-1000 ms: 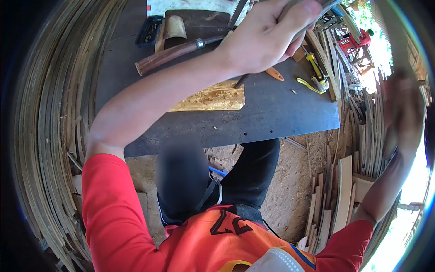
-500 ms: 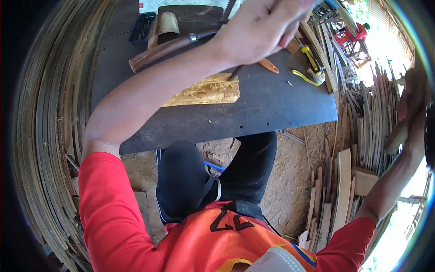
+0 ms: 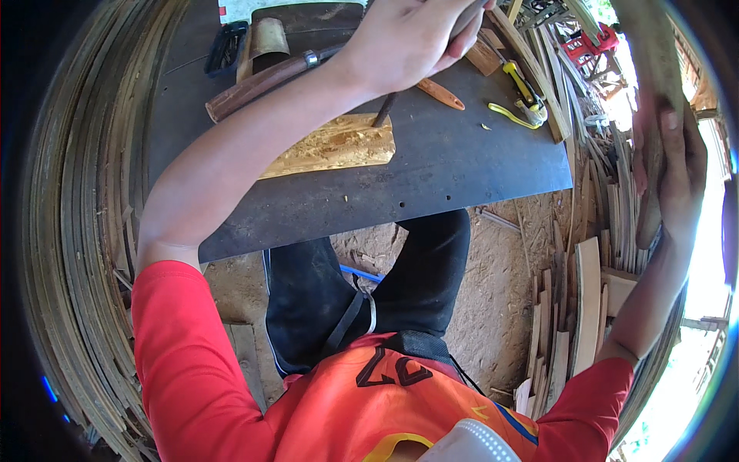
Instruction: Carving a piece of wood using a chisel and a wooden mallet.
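My left hand [image 3: 412,46] is closed around a chisel [image 3: 384,110], a dark metal bar that slants down to the carved wood block [image 3: 339,146]. The chisel's lower end meets the block near its right end; the hand hides its middle. Pale gouged wood covers the top of the block, which lies on the dark table [image 3: 308,215]. At the far right my right hand [image 3: 681,173] is raised, its fingers wrapped round a thick wooden club [image 3: 650,69]. The club stands roughly upright, slightly blurred, apart from the chisel.
Beyond my left forearm lie a wooden-handled tool [image 3: 258,91] and a dark blue box [image 3: 227,48]. An orange handle [image 3: 441,94], a yellow screwdriver [image 3: 517,77] and a wooden strip [image 3: 531,73] lie to the right. Stacked wooden strips [image 3: 85,215] line both sides.
My right hand has swung the club leftward and further into view, up over the right side. My left hand still holds the chisel against the block; the scene has shifted slightly left.
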Demonstrator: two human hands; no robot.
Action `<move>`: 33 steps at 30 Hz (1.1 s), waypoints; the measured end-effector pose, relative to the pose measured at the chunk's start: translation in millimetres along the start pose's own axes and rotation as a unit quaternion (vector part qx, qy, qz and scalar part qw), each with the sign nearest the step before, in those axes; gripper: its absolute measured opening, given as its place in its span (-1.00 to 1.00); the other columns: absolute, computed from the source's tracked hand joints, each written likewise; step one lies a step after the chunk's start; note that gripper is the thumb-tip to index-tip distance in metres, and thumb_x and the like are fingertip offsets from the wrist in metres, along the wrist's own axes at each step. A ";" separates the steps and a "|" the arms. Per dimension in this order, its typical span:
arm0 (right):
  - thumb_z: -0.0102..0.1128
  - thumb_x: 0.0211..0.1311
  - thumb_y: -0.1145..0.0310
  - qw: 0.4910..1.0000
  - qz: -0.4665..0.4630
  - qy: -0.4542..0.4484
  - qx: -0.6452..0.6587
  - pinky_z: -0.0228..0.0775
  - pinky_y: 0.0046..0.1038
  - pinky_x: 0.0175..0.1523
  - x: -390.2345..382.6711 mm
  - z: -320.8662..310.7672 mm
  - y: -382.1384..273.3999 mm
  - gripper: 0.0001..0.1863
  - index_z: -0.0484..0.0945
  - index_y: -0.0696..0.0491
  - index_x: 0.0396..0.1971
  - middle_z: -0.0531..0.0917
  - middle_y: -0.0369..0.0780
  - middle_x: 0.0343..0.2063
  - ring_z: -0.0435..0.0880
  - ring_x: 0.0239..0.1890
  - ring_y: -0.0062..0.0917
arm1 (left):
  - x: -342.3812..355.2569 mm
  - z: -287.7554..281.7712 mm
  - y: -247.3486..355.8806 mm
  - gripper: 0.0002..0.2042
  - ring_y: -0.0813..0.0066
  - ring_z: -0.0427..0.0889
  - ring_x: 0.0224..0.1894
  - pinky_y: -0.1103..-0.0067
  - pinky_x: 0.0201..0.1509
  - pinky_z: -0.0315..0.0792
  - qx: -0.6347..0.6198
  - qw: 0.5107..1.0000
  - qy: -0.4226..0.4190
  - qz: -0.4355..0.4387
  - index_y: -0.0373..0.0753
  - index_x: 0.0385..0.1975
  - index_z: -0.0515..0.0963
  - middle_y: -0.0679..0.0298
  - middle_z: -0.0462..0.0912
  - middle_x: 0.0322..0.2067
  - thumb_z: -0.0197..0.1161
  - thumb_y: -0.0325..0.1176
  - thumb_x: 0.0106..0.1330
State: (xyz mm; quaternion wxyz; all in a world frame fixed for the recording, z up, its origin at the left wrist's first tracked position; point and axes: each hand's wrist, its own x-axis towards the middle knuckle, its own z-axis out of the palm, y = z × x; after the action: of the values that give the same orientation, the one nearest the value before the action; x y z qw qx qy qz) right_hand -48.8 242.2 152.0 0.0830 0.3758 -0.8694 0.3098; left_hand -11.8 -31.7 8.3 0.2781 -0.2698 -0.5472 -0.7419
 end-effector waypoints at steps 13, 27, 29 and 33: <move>-0.08 0.60 0.02 0.855 0.235 -0.085 0.455 0.27 -0.56 -0.73 -66.4 167.6 89.5 -0.55 0.41 0.19 -0.03 0.52 -0.20 -0.54 0.45 -0.79 -0.60 | 13.5 -35.0 9.6 -0.39 0.66 0.20 -0.84 0.66 -0.80 0.04 0.114 0.976 0.182 0.030 -0.23 -0.28 0.43 0.43 0.33 -0.75 -0.15 0.31 0.53; -0.07 0.60 0.01 0.829 0.225 -0.087 0.505 0.31 -0.56 -0.70 -67.0 182.7 96.0 -0.53 0.40 0.20 0.00 0.51 -0.17 -0.53 0.46 -0.78 -0.58 | 24.3 -49.1 33.0 -0.51 0.69 0.14 -0.83 0.67 -0.83 -0.01 0.090 0.964 0.237 0.077 -0.13 -0.24 0.43 0.48 0.34 -0.72 -0.16 0.22 0.57; -0.07 0.59 0.00 0.822 0.231 -0.086 0.513 0.31 -0.56 -0.70 -67.1 183.7 97.7 -0.52 0.40 0.20 0.01 0.50 -0.17 -0.53 0.45 -0.78 -0.58 | 22.2 -43.6 35.3 -0.51 0.69 0.14 -0.83 0.68 -0.82 -0.01 0.057 0.953 0.298 0.022 -0.11 -0.25 0.42 0.48 0.32 -0.72 -0.17 0.21 0.58; -0.07 0.59 -0.01 0.824 0.236 -0.079 0.509 0.31 -0.57 -0.70 -69.1 175.0 102.3 -0.50 0.40 0.21 0.05 0.50 -0.17 -0.53 0.45 -0.78 -0.59 | 21.6 -43.1 6.9 -0.48 0.68 0.13 -0.83 0.67 -0.82 -0.02 0.020 0.970 0.243 -0.004 -0.10 -0.24 0.42 0.49 0.30 -0.72 -0.19 0.26 0.56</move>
State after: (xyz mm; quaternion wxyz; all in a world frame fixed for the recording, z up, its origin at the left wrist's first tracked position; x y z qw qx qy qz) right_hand -56.7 232.3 -61.8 -0.2647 0.1716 -0.6539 0.6877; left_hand -26.2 -77.4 17.1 0.4052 -0.0738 -0.4789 -0.7752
